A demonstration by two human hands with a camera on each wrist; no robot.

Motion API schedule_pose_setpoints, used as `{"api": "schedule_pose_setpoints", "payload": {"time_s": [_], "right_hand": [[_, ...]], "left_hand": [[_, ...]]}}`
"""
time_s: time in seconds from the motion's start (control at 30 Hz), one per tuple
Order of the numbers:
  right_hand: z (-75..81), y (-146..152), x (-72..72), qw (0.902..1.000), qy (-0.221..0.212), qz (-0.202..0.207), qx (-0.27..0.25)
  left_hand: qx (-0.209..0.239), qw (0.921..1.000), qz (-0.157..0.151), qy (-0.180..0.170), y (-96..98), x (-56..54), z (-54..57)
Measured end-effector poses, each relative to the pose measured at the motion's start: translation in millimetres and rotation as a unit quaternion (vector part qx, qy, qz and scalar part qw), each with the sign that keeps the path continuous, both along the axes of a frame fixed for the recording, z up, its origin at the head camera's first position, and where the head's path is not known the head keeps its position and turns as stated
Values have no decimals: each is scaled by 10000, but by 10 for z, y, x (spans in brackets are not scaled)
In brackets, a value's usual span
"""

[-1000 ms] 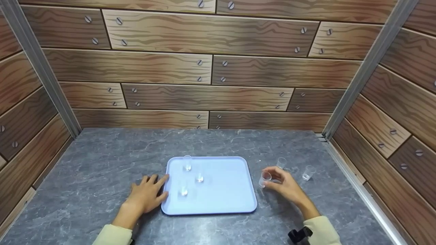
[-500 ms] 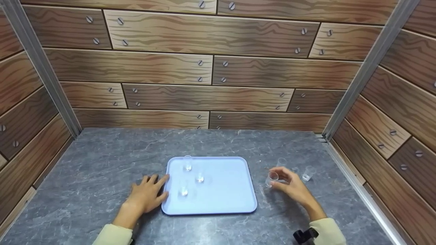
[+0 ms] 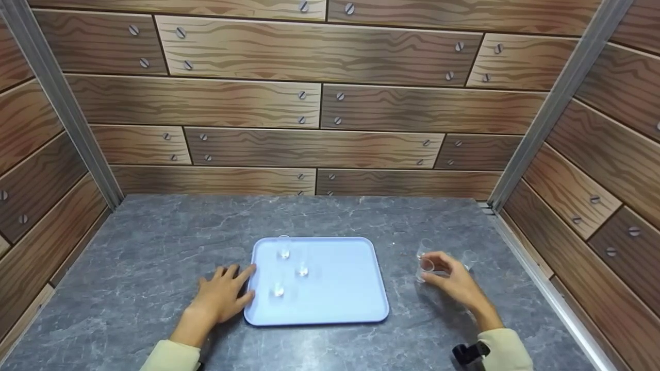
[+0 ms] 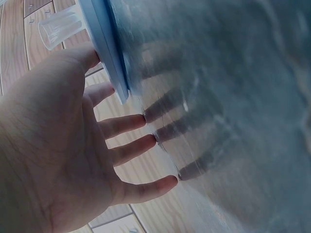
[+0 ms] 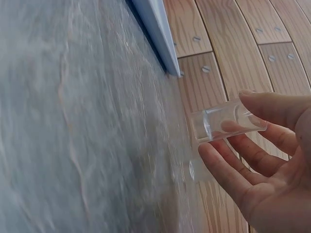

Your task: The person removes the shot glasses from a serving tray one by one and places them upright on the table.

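Note:
My right hand [image 3: 456, 282] pinches a small clear shot glass [image 5: 228, 121] between thumb and fingers, upright and close over the table right of the tray. Just behind it stands a second clear shot glass [image 3: 426, 246]; a third shot glass [image 3: 469, 258] is partly hidden by the hand. On the left half of the light blue tray [image 3: 340, 304] stand three more: a back shot glass [image 3: 284, 251], a middle shot glass [image 3: 302, 270] and a front shot glass [image 3: 278, 290]. With fingers spread, my left hand [image 3: 219, 296] rests against the tray's left edge, its other fingertips on the table.
The grey marbled table [image 3: 180, 221] is enclosed by wood-plank-patterned walls [image 3: 319, 103] at the back and both sides. A metal rail [image 3: 546, 293] runs along the table's right edge.
My right hand has moved to the right with the shot glass in it, farther from the tray and nearer the two other glasses there. The left hand and tray have not moved.

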State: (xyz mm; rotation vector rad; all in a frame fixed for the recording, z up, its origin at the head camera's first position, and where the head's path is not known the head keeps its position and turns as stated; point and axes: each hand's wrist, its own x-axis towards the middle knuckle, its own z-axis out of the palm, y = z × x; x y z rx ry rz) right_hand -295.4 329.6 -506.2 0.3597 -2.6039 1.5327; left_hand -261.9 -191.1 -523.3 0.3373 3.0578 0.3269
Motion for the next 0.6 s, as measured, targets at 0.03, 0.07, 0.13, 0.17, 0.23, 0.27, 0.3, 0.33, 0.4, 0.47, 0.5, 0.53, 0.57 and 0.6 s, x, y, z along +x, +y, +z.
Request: {"api": "schedule_pose_setpoints", "payload": {"time_s": [0.03, 0.07, 0.13, 0.17, 0.23, 0.27, 0.3, 0.33, 0.4, 0.47, 0.5, 0.53, 0.57, 0.6], "right_hand": [[5, 21, -1, 10000, -44, -36, 54], [9, 42, -1, 9999, -78, -76, 69], [12, 85, -5, 9997, -139, -136, 114], [9, 109, -10, 9997, -142, -123, 138], [3, 150, -15, 9998, -135, -132, 115], [-1, 170, -18, 9997, -140, -151, 97], [-4, 189, -21, 9997, -151, -166, 108], [-10, 210, -25, 9997, -149, -178, 119], [-23, 244, -32, 9994, -167, -247, 162], [-34, 278, -36, 9991, -185, -275, 274], [-40, 294, -39, 9988, -187, -294, 349], [-46, 309, -42, 9985, -193, -310, 409], [-52, 322, -44, 9983, -195, -328, 443], [-55, 333, -46, 9981, -207, -339, 470]], "left_hand": [[-2, 10000, 0, 6, -1, 2, 2], [2, 10000, -1, 8, -1, 4, 3], [9, 10000, -7, 1, -2, 6, 4], [11, 10000, -4, -2, -2, 7, 5], [3, 10000, 4, -2, -2, 6, 4], [3, 10000, 9, -1, -2, 6, 2], [2, 10000, 13, 5, -2, 5, 1], [6, 10000, 17, 12, -3, 4, 0], [4, 10000, 26, 19, -5, 3, -3], [2, 10000, 35, 19, -5, 0, -7], [-3, 10000, 36, 16, -5, -2, -9], [-9, 10000, 39, 8, -4, -3, -9], [-16, 10000, 41, -6, -4, -5, -10], [-17, 10000, 39, -21, -3, -6, -10]]}}
